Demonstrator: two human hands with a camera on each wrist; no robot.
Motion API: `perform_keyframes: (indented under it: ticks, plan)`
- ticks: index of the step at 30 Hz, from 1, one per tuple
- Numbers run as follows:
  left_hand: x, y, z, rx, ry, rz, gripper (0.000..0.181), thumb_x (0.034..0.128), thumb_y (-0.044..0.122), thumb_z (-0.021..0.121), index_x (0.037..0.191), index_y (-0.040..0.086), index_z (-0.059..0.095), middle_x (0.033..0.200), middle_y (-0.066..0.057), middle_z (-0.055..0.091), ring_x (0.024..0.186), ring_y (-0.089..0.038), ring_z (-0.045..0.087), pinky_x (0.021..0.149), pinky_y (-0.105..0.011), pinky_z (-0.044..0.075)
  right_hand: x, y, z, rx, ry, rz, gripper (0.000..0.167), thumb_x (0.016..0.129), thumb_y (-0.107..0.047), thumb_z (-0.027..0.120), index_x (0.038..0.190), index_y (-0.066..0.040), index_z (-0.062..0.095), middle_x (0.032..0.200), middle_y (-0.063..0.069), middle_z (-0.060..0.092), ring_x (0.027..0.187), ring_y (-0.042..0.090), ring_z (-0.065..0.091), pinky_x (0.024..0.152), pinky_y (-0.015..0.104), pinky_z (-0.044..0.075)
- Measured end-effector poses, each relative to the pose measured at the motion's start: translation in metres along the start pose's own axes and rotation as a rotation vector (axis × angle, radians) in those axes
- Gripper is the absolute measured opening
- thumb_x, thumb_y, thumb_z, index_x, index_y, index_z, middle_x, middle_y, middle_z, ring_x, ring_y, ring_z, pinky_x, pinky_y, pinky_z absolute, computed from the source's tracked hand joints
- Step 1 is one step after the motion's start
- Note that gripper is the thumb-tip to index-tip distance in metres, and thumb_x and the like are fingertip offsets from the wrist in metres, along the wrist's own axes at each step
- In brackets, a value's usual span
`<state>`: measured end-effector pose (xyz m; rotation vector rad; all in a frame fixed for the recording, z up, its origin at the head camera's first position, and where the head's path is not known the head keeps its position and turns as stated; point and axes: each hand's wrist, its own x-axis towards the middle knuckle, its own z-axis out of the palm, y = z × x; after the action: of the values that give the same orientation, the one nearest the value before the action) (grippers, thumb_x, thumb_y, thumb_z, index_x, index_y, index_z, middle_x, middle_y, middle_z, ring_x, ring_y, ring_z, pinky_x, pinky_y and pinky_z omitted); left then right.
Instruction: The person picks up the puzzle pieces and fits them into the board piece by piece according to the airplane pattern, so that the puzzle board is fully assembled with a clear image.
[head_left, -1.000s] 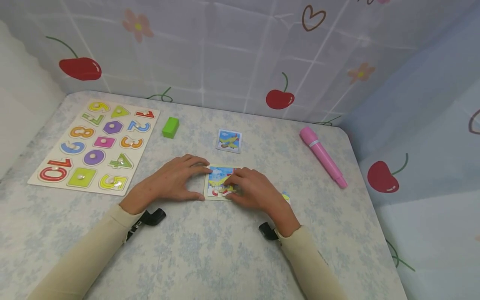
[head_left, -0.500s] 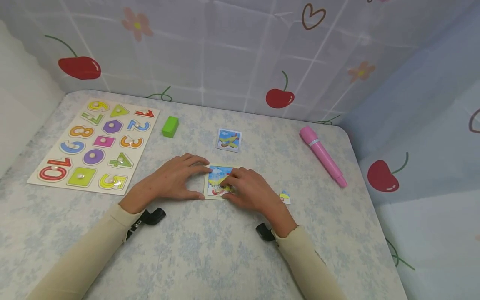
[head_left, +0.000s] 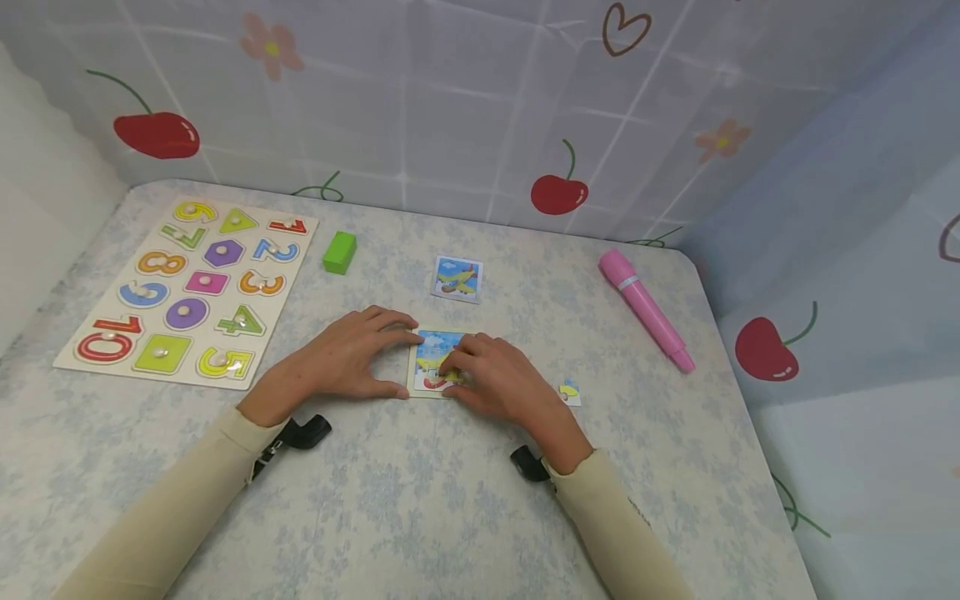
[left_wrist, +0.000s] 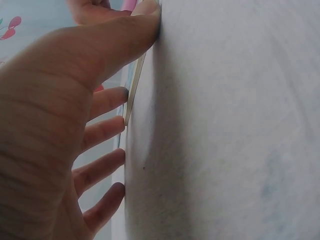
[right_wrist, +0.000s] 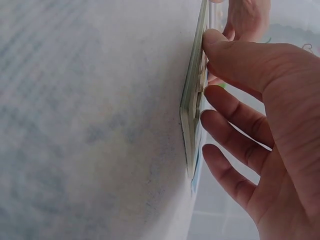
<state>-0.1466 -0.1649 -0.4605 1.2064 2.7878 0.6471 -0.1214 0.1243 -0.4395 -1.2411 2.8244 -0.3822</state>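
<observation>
A small square jigsaw board (head_left: 412, 371) with an airplane picture lies flat at mid-table. My left hand (head_left: 348, 357) rests at its left side, thumb at the near corner and fingertips at the far one. From the right, my right hand (head_left: 504, 379) reaches over the board, thumb and index finger on a puzzle piece (head_left: 435, 383) in its lower part; the hand hides the board's right side. In the right wrist view, the thumb (right_wrist: 220, 42) touches the board (right_wrist: 187, 115) while the other fingers stay spread. A loose puzzle piece (head_left: 571, 393) lies beside the right wrist.
An airplane picture card (head_left: 457, 279) lies beyond the board. A number and shape puzzle (head_left: 247, 340) occupies the left, near a green block (head_left: 340, 252). A pink pen-like stick (head_left: 648, 312) lies at the right. A patterned curtain (head_left: 465, 108) hangs behind the table.
My right hand has shifted slightly left on the board, and the piece under its fingers, tilted before, now lies flatter. More of the loose piece shows. My left hand stays in place.
</observation>
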Motion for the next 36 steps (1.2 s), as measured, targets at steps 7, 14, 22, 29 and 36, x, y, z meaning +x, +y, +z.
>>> perform_keyframes:
  ticks: [7,14,22,29,36]
  plan:
    - [0.000,0.000,0.000,-0.008,0.001,-0.001,0.081,0.0826,0.062,0.088,0.147,0.018,0.067,0.154,-0.004,0.056,0.141,-0.030,0.051,0.107,-0.055,0.047,0.001,-0.001,-0.002,0.016,-0.014,-0.016,0.021,0.097,-0.031,0.084,0.116,-0.022,0.081,0.109,-0.004,0.070,0.100,0.016,0.065,0.087,0.036,0.054]
    - [0.000,0.000,0.000,0.001,0.001,-0.004,0.080,0.0830,0.064,0.087,0.147,0.019,0.067,0.154,-0.003,0.056,0.141,-0.030,0.051,0.107,-0.055,0.047,-0.002,0.001,-0.008,0.032,-0.028,0.001,0.023,0.097,-0.029,0.084,0.119,-0.021,0.082,0.113,-0.005,0.071,0.101,0.016,0.065,0.088,0.036,0.054]
    - [-0.001,0.001,0.000,0.003,-0.009,-0.013,0.080,0.0830,0.064,0.087,0.147,0.020,0.067,0.154,-0.003,0.056,0.141,-0.030,0.051,0.108,-0.057,0.047,-0.017,0.015,-0.017,0.077,0.011,0.081,0.025,0.096,-0.025,0.084,0.120,-0.017,0.080,0.113,-0.002,0.072,0.101,0.017,0.066,0.089,0.037,0.056]
    - [0.000,0.002,-0.001,0.010,-0.016,-0.026,0.081,0.0828,0.064,0.087,0.147,0.020,0.067,0.155,-0.003,0.055,0.142,-0.031,0.050,0.108,-0.057,0.047,-0.033,0.027,-0.018,0.131,0.026,0.121,0.036,0.096,-0.024,0.085,0.129,-0.016,0.077,0.120,0.000,0.071,0.110,0.018,0.066,0.094,0.039,0.057]
    - [0.001,0.001,0.000,0.015,-0.021,-0.028,0.081,0.0819,0.065,0.087,0.147,0.020,0.068,0.154,-0.003,0.056,0.142,-0.031,0.050,0.108,-0.057,0.047,-0.050,0.034,-0.020,0.150,0.042,0.189,0.041,0.094,-0.026,0.087,0.131,-0.015,0.074,0.123,0.000,0.069,0.111,0.017,0.066,0.093,0.040,0.058]
